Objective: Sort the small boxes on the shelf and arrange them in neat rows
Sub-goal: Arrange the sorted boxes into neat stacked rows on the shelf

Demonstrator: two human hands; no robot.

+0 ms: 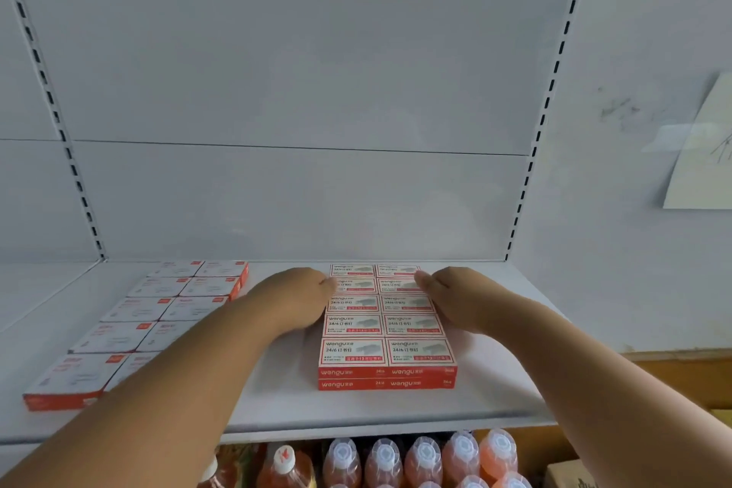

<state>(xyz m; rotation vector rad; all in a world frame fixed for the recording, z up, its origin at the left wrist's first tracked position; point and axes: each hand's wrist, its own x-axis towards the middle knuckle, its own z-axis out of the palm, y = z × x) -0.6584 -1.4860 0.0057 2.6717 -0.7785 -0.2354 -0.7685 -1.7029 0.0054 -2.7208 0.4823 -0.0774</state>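
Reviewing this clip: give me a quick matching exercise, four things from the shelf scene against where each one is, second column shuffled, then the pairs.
Things:
1. left hand
2. right hand
3. flat white boxes
4. bottles

Places:
A. below the shelf
B. against the right side of the wengu boxes
C. on the shelf's left part, in two columns
D. against the left side of the wengu boxes

Pairs: 1-D, 2-B, 3-C, 4-A

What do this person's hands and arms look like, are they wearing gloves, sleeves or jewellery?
Both are bare. The left hand and right hand have no gloves, and no rings show. The forearms are uncovered as far as the frame reaches: no sleeves, watch or bracelet in view.
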